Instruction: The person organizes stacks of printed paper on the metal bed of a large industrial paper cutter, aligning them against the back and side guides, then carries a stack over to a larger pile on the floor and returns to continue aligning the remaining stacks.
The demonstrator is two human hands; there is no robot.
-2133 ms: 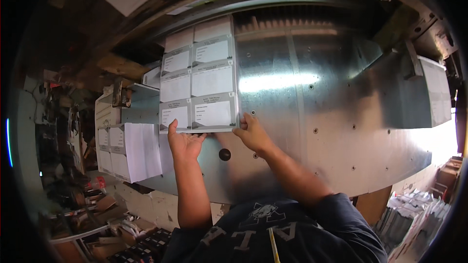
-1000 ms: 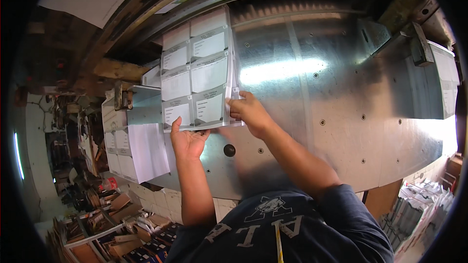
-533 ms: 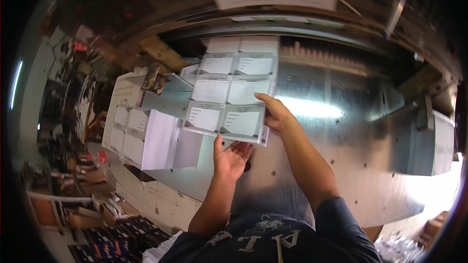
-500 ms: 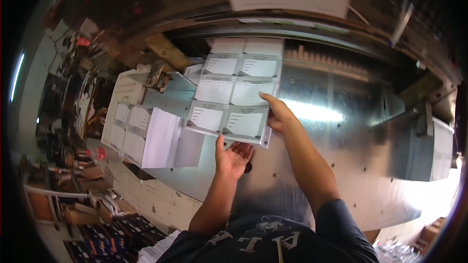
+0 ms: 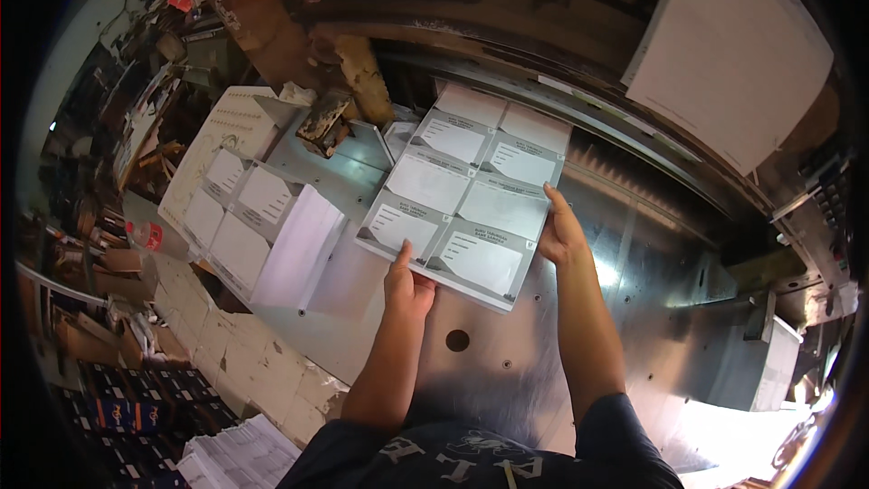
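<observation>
A thick stack of printed sheets (image 5: 462,195), grey and white with several label panels, lies on the shiny metal table (image 5: 652,308) of a paper-cutting machine. My left hand (image 5: 407,285) grips the stack's near edge, thumb on top. My right hand (image 5: 561,231) presses flat against the stack's right edge. The far end of the stack reaches under the machine's dark clamp bar (image 5: 561,91).
A second stack of printed sheets (image 5: 240,217) with a loose white sheet (image 5: 299,244) lies at the left of the table. A wooden block (image 5: 321,122) rests behind it. A white paper (image 5: 733,54) hangs upper right. Boxes and paper piles (image 5: 235,457) crowd the floor at lower left.
My view has swung left and the stack now sits at an angle to it. Both hands stay on the stack, the left at its near edge, the right on its side.
</observation>
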